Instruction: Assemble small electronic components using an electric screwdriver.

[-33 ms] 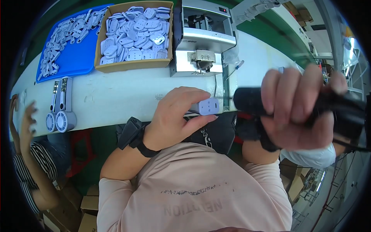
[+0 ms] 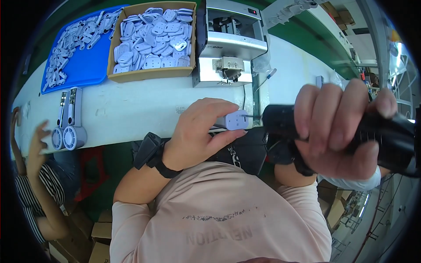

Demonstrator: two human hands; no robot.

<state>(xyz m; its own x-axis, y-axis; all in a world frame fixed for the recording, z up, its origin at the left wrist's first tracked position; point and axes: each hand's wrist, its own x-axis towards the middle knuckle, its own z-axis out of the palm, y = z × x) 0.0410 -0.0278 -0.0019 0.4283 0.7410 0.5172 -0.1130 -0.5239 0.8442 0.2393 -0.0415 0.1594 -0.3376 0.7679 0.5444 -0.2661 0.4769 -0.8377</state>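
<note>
My left hand (image 2: 197, 131) grips a small pale lilac plastic housing (image 2: 237, 119) at the front edge of the white table (image 2: 131, 109). A black watch (image 2: 151, 151) is on that wrist. My right hand (image 2: 337, 127) is closed around a black electric screwdriver (image 2: 278, 120) held level. Its thin bit points left and meets the right side of the housing. Both hands are close above my lap.
A cardboard box (image 2: 149, 73) full of pale plastic housings stands at the back, beside a blue tray (image 2: 83, 65) with several more parts. A grey screw-feeder machine (image 2: 228, 44) sits behind my hands. Two white fan-shaped pieces (image 2: 70, 127) lie left. Another person's hand (image 2: 37, 144) is raised at far left.
</note>
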